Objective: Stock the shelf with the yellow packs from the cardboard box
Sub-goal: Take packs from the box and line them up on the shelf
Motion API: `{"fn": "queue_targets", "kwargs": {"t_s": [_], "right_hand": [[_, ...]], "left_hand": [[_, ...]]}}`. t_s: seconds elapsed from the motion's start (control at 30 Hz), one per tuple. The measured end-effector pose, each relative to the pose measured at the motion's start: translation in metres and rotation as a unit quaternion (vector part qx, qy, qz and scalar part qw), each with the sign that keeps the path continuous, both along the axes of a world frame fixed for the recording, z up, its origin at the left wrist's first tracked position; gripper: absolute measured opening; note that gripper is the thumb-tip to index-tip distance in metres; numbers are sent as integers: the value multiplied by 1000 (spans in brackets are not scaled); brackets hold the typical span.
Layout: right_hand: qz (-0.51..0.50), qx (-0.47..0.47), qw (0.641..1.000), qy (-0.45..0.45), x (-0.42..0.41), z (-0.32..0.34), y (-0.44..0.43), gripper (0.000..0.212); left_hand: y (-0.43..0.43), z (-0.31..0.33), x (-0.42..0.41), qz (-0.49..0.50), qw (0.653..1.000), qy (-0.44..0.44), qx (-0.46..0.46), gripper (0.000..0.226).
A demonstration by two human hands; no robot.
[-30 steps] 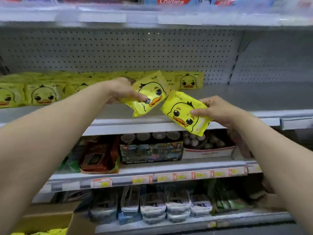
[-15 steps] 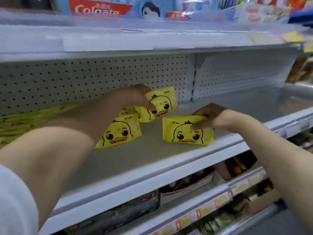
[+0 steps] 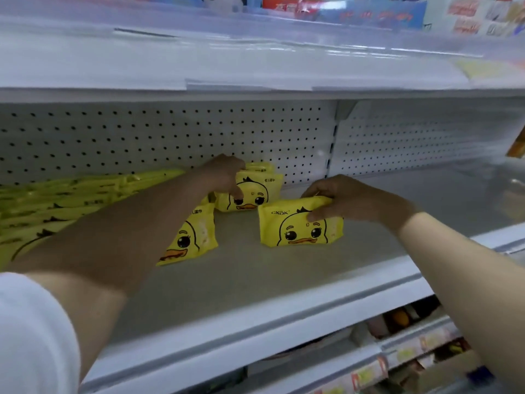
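Two bare hands reach onto the white shelf (image 3: 255, 331), each holding one yellow pack. The left hand (image 3: 224, 177) curls over the top of the far pack (image 3: 252, 196), fingers down its duck-face front. This pack stands upright close to the pegboard back panel (image 3: 142, 137). Just behind it shows the top of one more, the rear pack (image 3: 261, 167); whether it touches the panel I cannot tell.

The right hand (image 3: 343, 200) pinches the near pack (image 3: 295, 227) at its upper right corner, thumb on the front and fingers over the top edge. That pack stands upright on the shelf floor, to the right of the far pack and nearer, apart from it.

A third duck-face pack, the leaning pack (image 3: 190, 237), stands tilted left of the other two, partly hidden by the left forearm. That makes three duck faces showing and four packs at this end.

Further left runs a row of yellow packs (image 3: 56, 206), too blurred to count. A white sleeve (image 3: 28, 336) covers the left upper arm. Above is one upper shelf (image 3: 255, 66) with blurred cartons. At the lower right are lower shelves (image 3: 412, 345) with price tags and mixed goods
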State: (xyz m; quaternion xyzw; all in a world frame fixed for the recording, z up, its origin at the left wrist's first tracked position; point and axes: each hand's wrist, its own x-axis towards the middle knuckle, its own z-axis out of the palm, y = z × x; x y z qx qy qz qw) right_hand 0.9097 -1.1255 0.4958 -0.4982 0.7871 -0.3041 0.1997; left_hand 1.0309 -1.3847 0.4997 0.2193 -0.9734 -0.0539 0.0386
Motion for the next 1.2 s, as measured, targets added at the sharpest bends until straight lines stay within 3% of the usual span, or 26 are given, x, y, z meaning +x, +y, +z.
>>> {"fn": "queue_targets", "kwargs": {"t_s": [0.4,0.5,0.6,0.73,0.83,0.97,1.2], "right_hand": [[-7,9,997,74,-19,-2,-26,28],[-2,3,996,90,-18,-4,-39,30],[1,-16,996,92,-13,-7,-59,32],[-1,-53,993,101,-3,-14,-89,43],[-5,-75,990,121,5,-19,-109,42],[-2,-93,982,165,9,-25,-124,50],[-13,-58,974,221,15,-34,-118,97]], "left_hand": [[-7,-13,-2,47,995,10,-93,83],[-6,-8,4,27,991,96,-87,66],[6,9,16,-25,982,187,25,51],[23,15,28,-36,995,75,62,64],[23,6,35,-4,1000,6,-4,81],[21,-4,38,19,997,4,-73,84],[18,-9,31,43,989,-8,-140,83]]}}
